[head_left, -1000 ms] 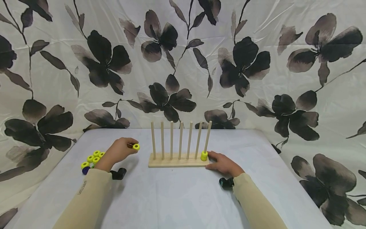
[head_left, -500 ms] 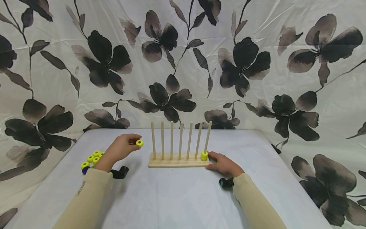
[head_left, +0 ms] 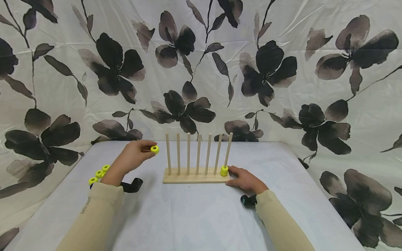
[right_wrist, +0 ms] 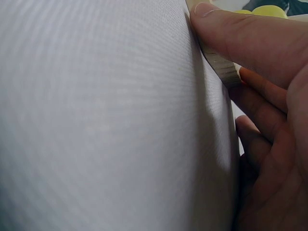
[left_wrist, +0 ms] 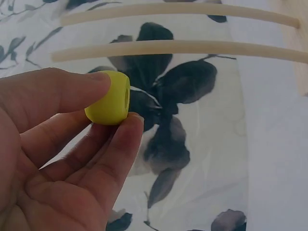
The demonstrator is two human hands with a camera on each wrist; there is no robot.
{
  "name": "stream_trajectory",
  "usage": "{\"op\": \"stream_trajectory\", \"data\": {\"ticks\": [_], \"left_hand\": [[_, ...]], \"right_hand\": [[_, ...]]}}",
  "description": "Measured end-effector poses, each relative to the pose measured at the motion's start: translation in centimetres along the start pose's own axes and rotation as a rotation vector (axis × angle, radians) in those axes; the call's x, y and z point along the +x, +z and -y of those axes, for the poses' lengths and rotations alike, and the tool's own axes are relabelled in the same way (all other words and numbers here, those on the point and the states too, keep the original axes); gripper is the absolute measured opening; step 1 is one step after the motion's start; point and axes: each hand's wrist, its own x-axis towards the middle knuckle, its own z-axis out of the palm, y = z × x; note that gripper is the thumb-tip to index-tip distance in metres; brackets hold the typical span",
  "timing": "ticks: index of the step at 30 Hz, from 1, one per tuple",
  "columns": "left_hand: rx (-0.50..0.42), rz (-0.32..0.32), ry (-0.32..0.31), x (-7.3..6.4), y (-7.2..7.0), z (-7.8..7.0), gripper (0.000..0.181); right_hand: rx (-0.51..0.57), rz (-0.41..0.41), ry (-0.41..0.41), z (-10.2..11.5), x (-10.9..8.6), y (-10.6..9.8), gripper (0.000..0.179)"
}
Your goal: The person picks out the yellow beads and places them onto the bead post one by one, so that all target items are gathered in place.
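Hand (head_left: pixel 133 155) pinches bead (left_wrist: pixel 108 107); sleeve (head_left: pixel 91 214): "Lets", perhaps.

With the rack (head_left: pixel 185 179) as clock centre and standing on the table (head_left: pixel 188 219), its seven pegs (head_left: pixel 198 153) are forming a row from nine to three o'clock. A bead stack (head_left: pixel 224 171) is encircling the three-o'clock peg; just beyond, the right hand (head_left: pixel 245 179) is gripping the rack's end. Between nine and ten, the left hand (head_left: pixel 135 154) is holding a bead (left_wrist: pixel 108 107) above the table, apart from the nearest peg. Farther out at nine, loose beads (head_left: pixel 99 174) are lying beside the left wrist. At twelve, the backdrop (head_left: pixel 226 21) is hanging beyond the table.
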Motion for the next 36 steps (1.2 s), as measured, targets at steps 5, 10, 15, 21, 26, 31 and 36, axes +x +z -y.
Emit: {"op": "stream_trajectory", "data": {"ticks": [5, 10, 15, 21, 26, 31, 36], "left_hand": [[-0.033, -0.015, 0.013, -0.2, -0.7, -1.1, 0.045], [-0.040, -0.027, 0.025, -0.1, -1.1, -2.3, 0.046], [-0.055, -0.023, 0.036, 0.0, -1.4, -3.2, 0.047], [-0.089, -0.029, 0.044, 0.1, -1.7, -4.2, 0.046], [-0.106, -0.036, 0.054, 0.2, -1.9, -5.2, 0.046], [-0.108, -0.037, 0.079, 0.2, -1.9, -6.4, 0.044], [-0.093, -0.044, 0.103, 0.6, -1.8, -7.6, 0.043]], "right_hand": [[0.005, 0.003, 0.003, 0.0, 0.1, 0.1, 0.076], [0.006, 0.006, 0.013, -0.2, 0.2, 0.2, 0.077], [0.005, 0.003, 0.019, -0.2, 0.1, 0.3, 0.076], [-0.008, 0.001, 0.006, -0.1, 0.1, 0.1, 0.075], [-0.009, 0.000, -0.004, -0.2, 0.2, 0.1, 0.075], [-0.005, 0.002, 0.003, -0.2, 0.3, 0.2, 0.076], [0.008, 0.005, 0.003, -0.2, 0.3, 0.2, 0.076]]}}
